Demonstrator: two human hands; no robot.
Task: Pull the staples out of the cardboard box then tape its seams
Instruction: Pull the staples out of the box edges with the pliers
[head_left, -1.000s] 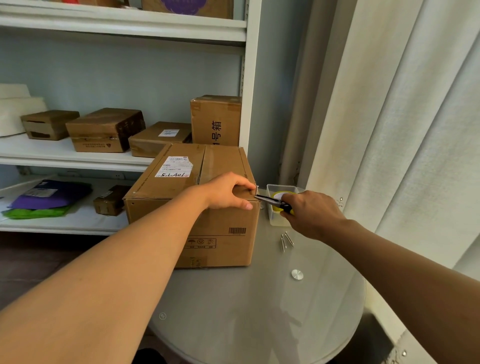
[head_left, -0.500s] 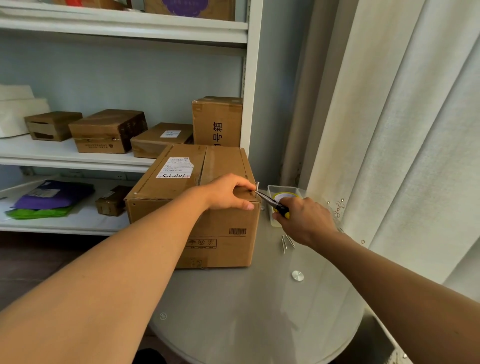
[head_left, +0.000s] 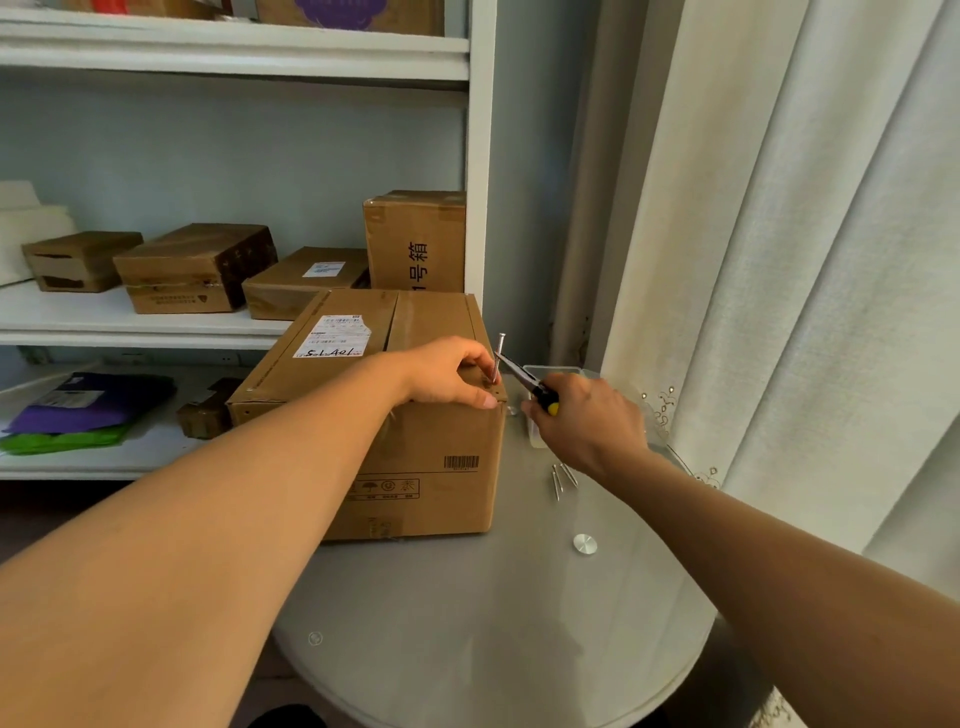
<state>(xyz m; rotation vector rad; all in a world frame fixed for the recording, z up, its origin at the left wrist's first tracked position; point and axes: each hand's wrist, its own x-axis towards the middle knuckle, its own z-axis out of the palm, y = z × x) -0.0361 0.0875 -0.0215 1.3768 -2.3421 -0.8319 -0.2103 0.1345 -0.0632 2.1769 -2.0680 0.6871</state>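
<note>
A brown cardboard box (head_left: 415, 467) with a white label stands on the round glass table (head_left: 493, 623). My left hand (head_left: 449, 376) rests on the box's near right top corner, fingers curled over the edge. My right hand (head_left: 582, 421) grips pliers (head_left: 524, 382) with a black and yellow handle. The pliers' jaws hold a long metal nail (head_left: 498, 358), which stands almost upright out of that corner. Several pulled nails (head_left: 561, 478) lie on the table right of the box.
A clear plastic tray (head_left: 550, 371) sits behind my right hand. A metal stud (head_left: 584, 544) marks the tabletop. White shelves (head_left: 156, 327) at the left carry several cardboard boxes (head_left: 192, 267) and a purple package (head_left: 88, 402). A white curtain (head_left: 805, 260) hangs at the right.
The pliers have drawn the nail upward out of the box corner; it now stands much higher. My right hand dropped slightly. My left hand stays put on the corner.
</note>
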